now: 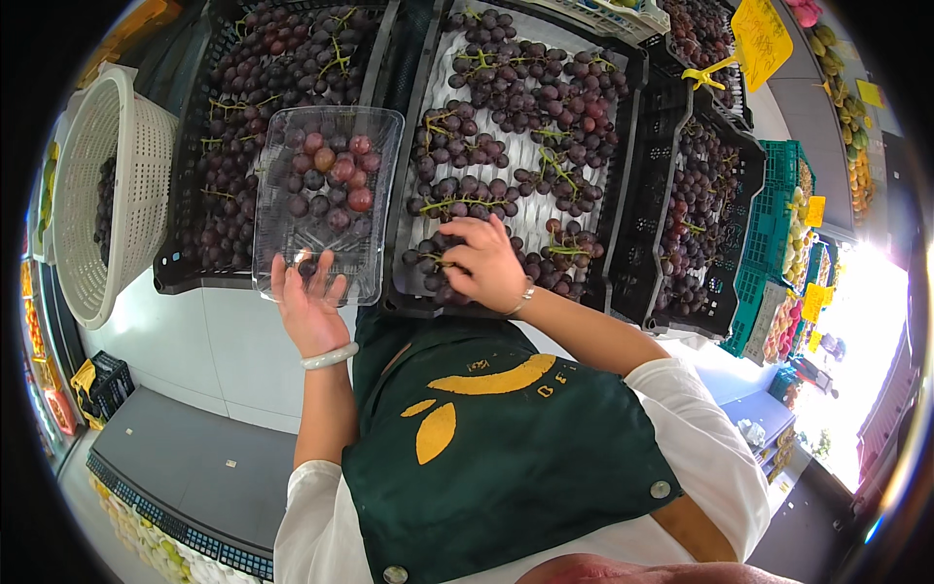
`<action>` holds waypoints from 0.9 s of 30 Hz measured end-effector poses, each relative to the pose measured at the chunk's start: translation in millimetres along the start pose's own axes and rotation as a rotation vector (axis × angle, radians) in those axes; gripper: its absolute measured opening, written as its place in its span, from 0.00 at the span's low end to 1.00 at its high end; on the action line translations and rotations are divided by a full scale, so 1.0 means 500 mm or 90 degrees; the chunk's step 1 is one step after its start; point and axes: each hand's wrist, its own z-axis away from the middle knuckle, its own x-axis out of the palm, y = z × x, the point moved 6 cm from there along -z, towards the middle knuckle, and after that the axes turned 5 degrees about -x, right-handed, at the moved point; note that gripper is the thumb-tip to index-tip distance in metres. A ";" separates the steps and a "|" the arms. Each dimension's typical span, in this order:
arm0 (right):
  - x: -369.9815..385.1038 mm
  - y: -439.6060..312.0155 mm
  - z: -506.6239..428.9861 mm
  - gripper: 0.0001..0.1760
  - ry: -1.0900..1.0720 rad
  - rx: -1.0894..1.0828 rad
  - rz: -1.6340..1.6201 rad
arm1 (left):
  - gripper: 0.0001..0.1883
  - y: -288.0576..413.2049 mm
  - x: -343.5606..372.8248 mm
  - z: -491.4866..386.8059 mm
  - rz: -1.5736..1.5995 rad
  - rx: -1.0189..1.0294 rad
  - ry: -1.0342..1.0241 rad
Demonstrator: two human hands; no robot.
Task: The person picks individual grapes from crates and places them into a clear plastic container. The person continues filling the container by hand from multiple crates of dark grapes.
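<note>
A clear plastic tray [328,120] holds a number of loose red and dark grapes [332,175] and lies over the left black crate [376,58]. My left hand [310,303], with a pale bangle at the wrist, is at the tray's near end, fingers spread; a dark grape shows close to its fingertips, and whether it is held is unclear. My right hand [485,263] reaches into the middle black crate [631,146], its curled fingers touching a bunch of dark grapes [438,270] in the near left corner. More grape bunches lie on white lining there.
At the left stands a white perforated plastic basket [146,160] with dark grapes inside. Another black crate of grapes [697,212] is on the right, with a yellow sign [759,44] beyond it. Teal crates [759,197] stand farther right. A grey display surface [197,460] lies at the lower left.
</note>
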 end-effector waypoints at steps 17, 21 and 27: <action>-0.230 0.154 0.121 0.12 0.273 0.417 -0.927 | 0.25 -0.001 -0.006 -0.002 0.020 -0.014 -0.018; -0.197 0.121 0.107 0.08 0.223 0.444 -0.865 | 0.25 0.001 -0.002 0.000 0.019 -0.019 -0.012; -0.098 0.047 0.070 0.08 0.140 0.299 -0.202 | 0.24 0.002 -0.001 -0.001 -0.002 -0.023 0.003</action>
